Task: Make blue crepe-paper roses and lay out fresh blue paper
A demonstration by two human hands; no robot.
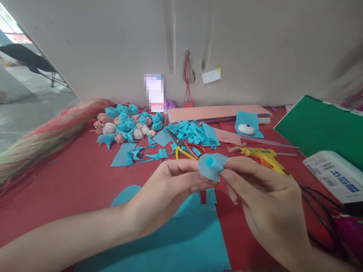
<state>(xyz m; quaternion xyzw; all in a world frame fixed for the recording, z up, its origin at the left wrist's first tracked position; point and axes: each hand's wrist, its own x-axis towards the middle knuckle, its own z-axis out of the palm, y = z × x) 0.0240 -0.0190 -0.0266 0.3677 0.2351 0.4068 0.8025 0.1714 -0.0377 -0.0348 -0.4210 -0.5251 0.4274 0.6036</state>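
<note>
On my feed the left hand (170,185) pinches the left edge of a small blue roll (211,166) between thumb and fingers, and the right hand (263,196) pinches its right edge the same way. The roll hangs between them above the table, near the middle of the view. My worry is the wrap: the outer layer looks loose around the darker core, so if either pinch slackens I judge it could spring open or drop onto the blue sheet (176,234) at six o'clock. The glue gun (262,154) lies at one o'clock from the roll, close to the right knuckles; whether it is hot I cannot tell. Its black cable (320,211) loops at four o'clock, where a wrist could snag it.

The red tablecloth (70,173) carries a fuzzy striped bundle (48,132) at nine o'clock, a heap of small flowers (124,122) at eleven, blue scraps (193,132) and scissors (184,147) at twelve, pink sheets (215,112) behind them, then a green board (320,126) and a white box (334,173) at two to three. A pale wall (255,45) closes the back, with daylight at ten o'clock
</note>
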